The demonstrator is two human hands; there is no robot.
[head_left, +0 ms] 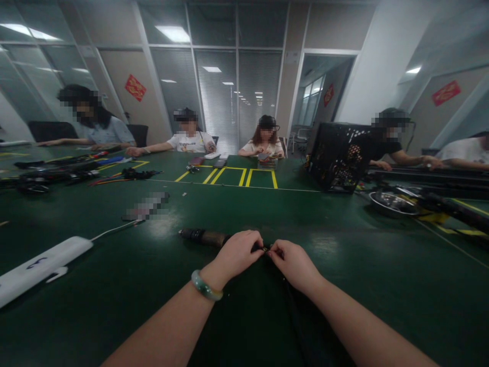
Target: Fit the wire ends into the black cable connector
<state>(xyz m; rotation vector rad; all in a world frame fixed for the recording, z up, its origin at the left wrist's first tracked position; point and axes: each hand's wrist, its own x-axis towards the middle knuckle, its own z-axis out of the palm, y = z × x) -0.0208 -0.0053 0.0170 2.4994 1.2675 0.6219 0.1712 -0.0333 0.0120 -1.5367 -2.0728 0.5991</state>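
A green tabletop (114, 285) carries a spread of gear — yellow tape (248, 178) marking out boxes toward its far edge. A white power strip (46, 265) lies toward the left edge, dark cable bundles (34, 178) beyond it. A black perforated case (332, 173) stands right of center, a round metal bowl (382, 209) near it toward the right edge. Midway across — a dark cylindrical piece (212, 238), brown along one section.

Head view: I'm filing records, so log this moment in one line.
left hand: at dark cylinder; right hand: beside left hand; bracelet: left wrist
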